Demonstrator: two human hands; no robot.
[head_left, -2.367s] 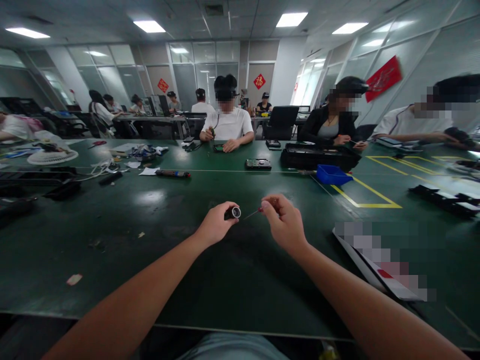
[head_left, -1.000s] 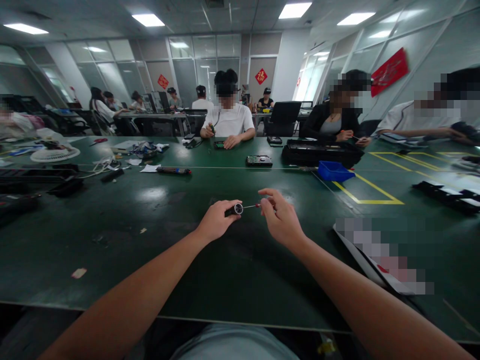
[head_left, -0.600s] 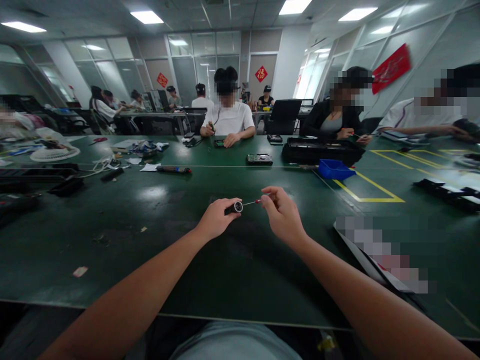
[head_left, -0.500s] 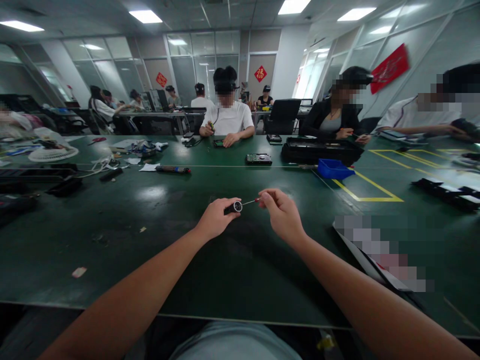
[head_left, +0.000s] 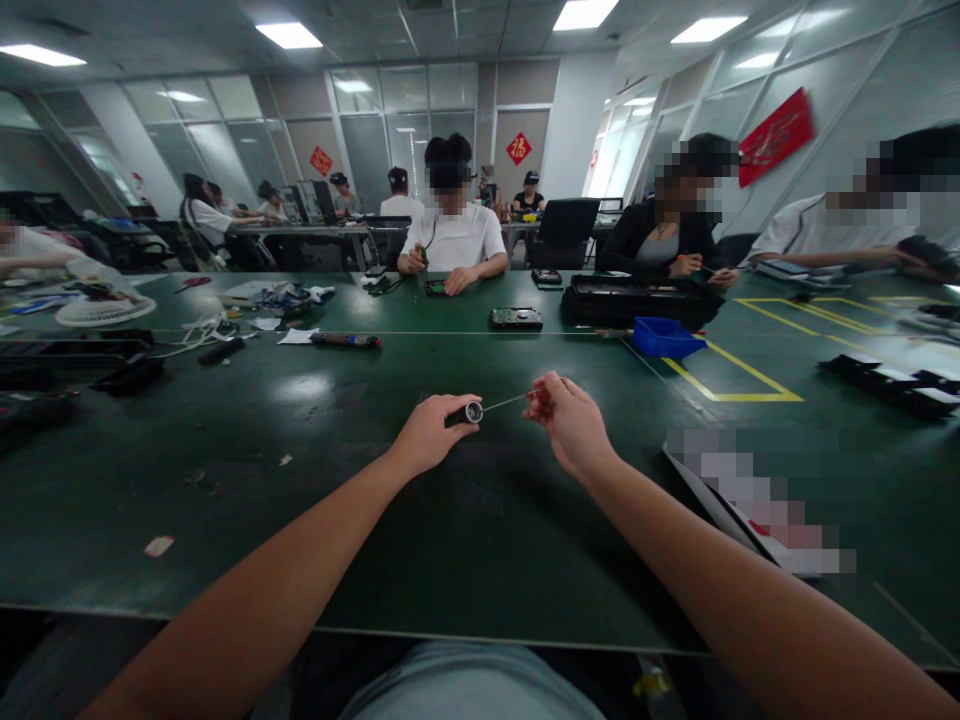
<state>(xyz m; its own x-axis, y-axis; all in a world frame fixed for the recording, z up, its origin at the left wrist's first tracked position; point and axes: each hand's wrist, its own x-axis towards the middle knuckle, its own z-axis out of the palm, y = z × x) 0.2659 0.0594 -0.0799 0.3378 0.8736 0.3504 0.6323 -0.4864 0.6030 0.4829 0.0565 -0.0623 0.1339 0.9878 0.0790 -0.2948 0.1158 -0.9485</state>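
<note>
Above the table's middle, my left hand (head_left: 429, 436) is closed round a short black cylinder (head_left: 453, 418) whose round, silver-rimmed open end (head_left: 473, 411) faces me, like a flashlight head. To its right, my right hand (head_left: 574, 425) pinches a thin screwdriver (head_left: 505, 404). The metal shaft slants down left, and its tip is beside the silver rim; whether it touches cannot be made out. Fingers cover most of the screwdriver's handle, with a bit of red showing.
Farther off on the green table (head_left: 247, 520) lie a hard drive (head_left: 516, 317), a blue bin (head_left: 667, 338), a black tray (head_left: 637, 300) and a dark pen-shaped tool (head_left: 345, 340). A pixelated sheet (head_left: 750, 510) lies right of my forearm. Several people sit around, one opposite (head_left: 454, 235).
My right hand has shifted slightly right and turned, its fingers now covering the screwdriver's red part. More of the shaft shows. My left hand has barely moved.
</note>
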